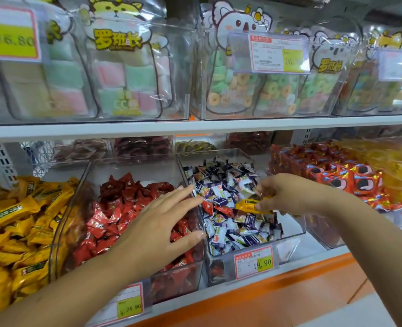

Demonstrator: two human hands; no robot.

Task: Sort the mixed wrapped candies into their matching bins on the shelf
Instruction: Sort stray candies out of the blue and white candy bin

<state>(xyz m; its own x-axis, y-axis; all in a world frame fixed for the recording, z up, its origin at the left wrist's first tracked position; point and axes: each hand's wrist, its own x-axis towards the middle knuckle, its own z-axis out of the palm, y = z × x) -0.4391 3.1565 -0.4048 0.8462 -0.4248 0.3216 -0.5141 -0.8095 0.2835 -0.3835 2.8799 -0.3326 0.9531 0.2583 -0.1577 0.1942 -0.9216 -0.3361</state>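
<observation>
Forward, left hand (156,223) outstretched, fingers (180,195) splayed over red candies (115,215), right hand (287,194) fingers (264,185) pinching yellow candy (248,205).

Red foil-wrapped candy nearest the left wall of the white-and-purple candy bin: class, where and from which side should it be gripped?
Probably pinch the red foil-wrapped candy across its middle, coming from above and the left: it lies exposed on top of the white-and-purple wrapped candies beside the clear plastic bin's left wall, with the open left hand nearest.
</observation>
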